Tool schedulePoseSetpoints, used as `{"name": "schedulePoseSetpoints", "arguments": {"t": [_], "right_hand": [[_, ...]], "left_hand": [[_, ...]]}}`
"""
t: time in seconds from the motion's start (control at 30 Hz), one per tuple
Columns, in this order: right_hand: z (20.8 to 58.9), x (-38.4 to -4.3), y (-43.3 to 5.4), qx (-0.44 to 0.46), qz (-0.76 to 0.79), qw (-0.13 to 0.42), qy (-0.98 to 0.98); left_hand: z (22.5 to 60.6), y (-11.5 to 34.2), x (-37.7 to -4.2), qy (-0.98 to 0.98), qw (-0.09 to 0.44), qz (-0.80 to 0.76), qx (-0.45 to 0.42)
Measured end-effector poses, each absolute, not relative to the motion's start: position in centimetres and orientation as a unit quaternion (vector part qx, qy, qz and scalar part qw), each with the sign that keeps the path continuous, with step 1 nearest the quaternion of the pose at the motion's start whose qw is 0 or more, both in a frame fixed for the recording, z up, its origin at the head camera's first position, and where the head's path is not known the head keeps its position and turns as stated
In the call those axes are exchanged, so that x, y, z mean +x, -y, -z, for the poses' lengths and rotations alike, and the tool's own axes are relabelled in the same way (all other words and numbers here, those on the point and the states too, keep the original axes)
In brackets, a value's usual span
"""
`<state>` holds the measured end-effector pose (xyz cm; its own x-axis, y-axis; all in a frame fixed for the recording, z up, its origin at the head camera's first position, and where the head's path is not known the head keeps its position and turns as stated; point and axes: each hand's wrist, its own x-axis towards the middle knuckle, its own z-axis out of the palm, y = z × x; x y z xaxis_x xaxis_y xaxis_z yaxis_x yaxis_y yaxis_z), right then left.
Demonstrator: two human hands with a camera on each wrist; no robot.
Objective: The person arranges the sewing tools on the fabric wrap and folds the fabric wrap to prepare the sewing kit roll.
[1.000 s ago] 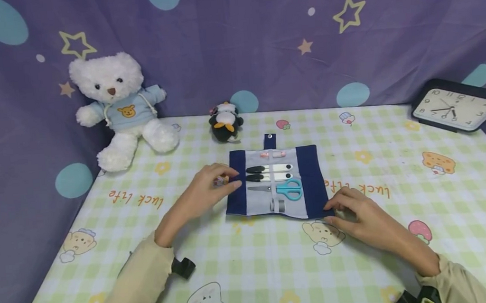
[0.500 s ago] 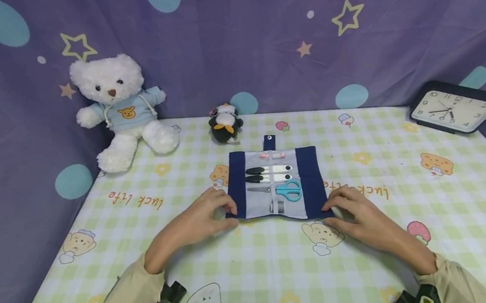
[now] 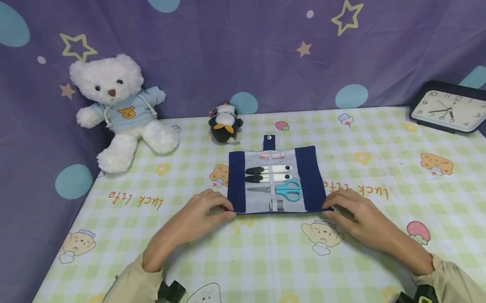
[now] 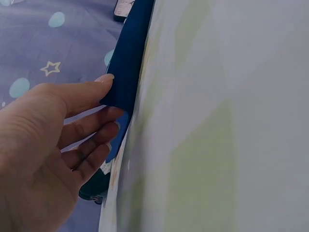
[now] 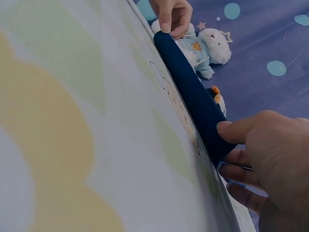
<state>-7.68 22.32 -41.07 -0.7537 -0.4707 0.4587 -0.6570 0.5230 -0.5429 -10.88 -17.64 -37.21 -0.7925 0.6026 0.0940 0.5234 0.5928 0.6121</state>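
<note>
A navy fabric pouch [image 3: 311, 179] with a grey lining lies unfolded on the table, its snap tab [image 3: 270, 142] pointing away from me. Elastic down its middle holds turquoise-handled scissors [image 3: 289, 190], two white tools [image 3: 280, 169] with black ends, small pink items [image 3: 278, 155] and a grey cylinder-like piece [image 3: 278, 206]. My left hand [image 3: 196, 217] pinches the near left corner between thumb and fingers. At the near right corner, my right hand [image 3: 361, 218] does the same. Both wrist views show the pouch's near edge [image 5: 195, 101] raised off the cloth; its contents are hidden there.
A white teddy bear [image 3: 130, 110] sits at the back left, with a small penguin plush [image 3: 225, 123] to its right. A black-framed clock [image 3: 455, 107] stands at the back right. A purple curtain [image 3: 260, 50] hangs behind the checked tablecloth [image 3: 257, 274].
My left hand came down from the pouch's left side to its near left corner. The pouch's near edge has risen and curled slightly away from me. The right hand stays at its corner.
</note>
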Motion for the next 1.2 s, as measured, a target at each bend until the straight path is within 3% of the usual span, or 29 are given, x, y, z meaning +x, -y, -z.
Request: {"name": "schedulePoseSetpoints", "arguments": {"t": [0.8, 1.2], "right_hand": [[40.9, -9.5, -21.3, 0.251, -0.361, 0.15, 0.885], [41.2, -10.9, -20.1, 0.189, -0.385, 0.132, 0.894]], "left_hand": [[37.6, 16.6, -12.8, -0.899, 0.047, -0.355, 0.251], [37.4, 15.7, -13.4, -0.917, 0.063, -0.341, 0.197]]}}
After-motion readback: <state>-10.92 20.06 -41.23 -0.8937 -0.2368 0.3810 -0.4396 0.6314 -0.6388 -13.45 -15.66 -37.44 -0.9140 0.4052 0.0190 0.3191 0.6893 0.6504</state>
